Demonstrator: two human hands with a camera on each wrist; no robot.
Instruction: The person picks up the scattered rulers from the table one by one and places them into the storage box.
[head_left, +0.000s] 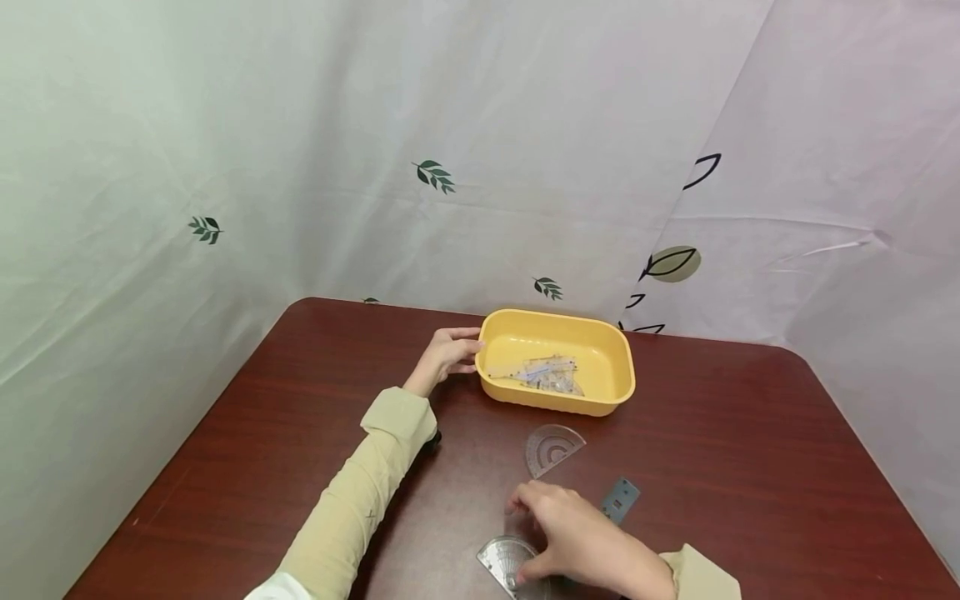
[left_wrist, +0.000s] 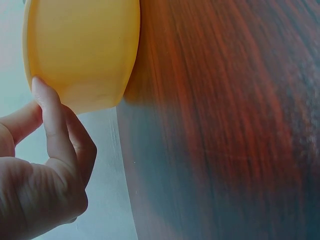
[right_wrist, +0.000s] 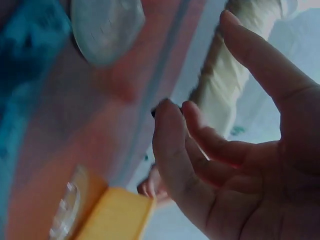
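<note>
At the left end of a yellow basin, my left hand grips the rim, with a fingertip against the wall of the basin in the left wrist view. My right hand hovers over a clear protractor near the front edge, thumb and fingers apart and bent. In the right wrist view, this hand has nothing clearly held between thumb and fingers. A second clear protractor lies between the basin and the right hand.
Several clear plastic pieces lie inside the basin. A blue-grey flat piece with small cutouts rests on the dark red table, just beyond the right hand. Pale patterned cloth hangs behind and beside the table.
</note>
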